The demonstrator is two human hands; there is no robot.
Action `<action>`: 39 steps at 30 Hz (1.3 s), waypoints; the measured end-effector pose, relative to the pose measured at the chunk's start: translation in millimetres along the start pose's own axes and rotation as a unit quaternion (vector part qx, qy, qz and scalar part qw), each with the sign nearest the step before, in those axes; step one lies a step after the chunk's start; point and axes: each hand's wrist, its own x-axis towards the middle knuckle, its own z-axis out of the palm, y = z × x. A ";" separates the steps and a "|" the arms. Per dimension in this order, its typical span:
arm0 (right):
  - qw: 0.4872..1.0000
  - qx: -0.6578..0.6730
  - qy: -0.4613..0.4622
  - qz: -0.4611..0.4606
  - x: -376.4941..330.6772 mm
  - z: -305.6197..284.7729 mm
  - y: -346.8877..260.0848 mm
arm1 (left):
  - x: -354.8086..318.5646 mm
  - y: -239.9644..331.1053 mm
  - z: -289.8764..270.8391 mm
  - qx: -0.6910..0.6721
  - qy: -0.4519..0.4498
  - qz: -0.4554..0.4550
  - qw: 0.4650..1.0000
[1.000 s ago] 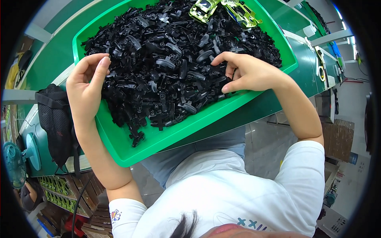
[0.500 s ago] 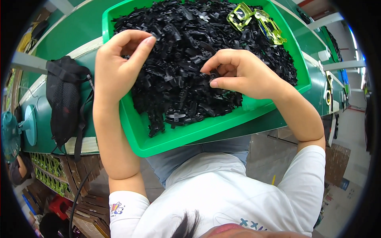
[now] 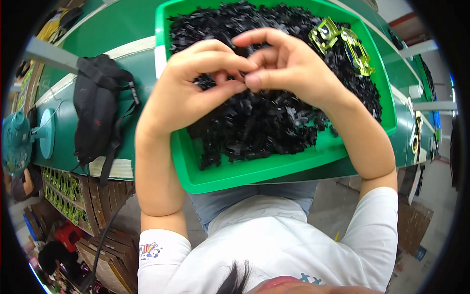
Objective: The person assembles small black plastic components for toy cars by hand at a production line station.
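My left hand [image 3: 196,81] and my right hand [image 3: 298,71] meet fingertip to fingertip above a green plastic bin [image 3: 215,182]. Both are closed in a pinch, thumb toward fingers. Whatever sits between the fingertips is hidden or too small to name. Under the hands the bin holds a thick heap of small black plastic parts [image 3: 254,130], partly covered by my hands. On the heap at the bin's far right lie two shiny yellow-green frame-shaped pieces, one plastic frame [image 3: 324,36] beside another plastic frame [image 3: 356,53].
A black mesh bag [image 3: 103,108] with straps lies on the green table [image 3: 58,90] left of the bin. Farther left stands a teal fan [image 3: 17,142]. Below the table edge, a rack of yellow-green parts [image 3: 63,196] and stacked brown boards [image 3: 112,259] fill the lower left.
My hands have come together from apart; the left moved right, the right moved slightly up and left. The black piece seen in my right fingers is now hidden. The view has shifted.
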 end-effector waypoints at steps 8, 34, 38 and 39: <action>0.999 -0.030 0.021 -0.005 -1.3 -1.0 -0.5 | 4.4 -2.2 2.0 -0.006 0.017 -0.017 1.000; 0.833 -0.390 -0.156 -0.361 -103.5 71.6 -57.3 | -1.3 3.4 2.7 0.074 0.058 -0.163 0.982; 0.909 -0.252 -0.198 -0.265 -112.2 62.6 -67.5 | 2.6 -1.4 4.3 0.060 0.063 -0.145 0.986; 0.908 -0.249 -0.204 -0.269 -120.2 70.4 -63.0 | 2.8 -3.4 3.9 0.077 0.048 -0.134 0.987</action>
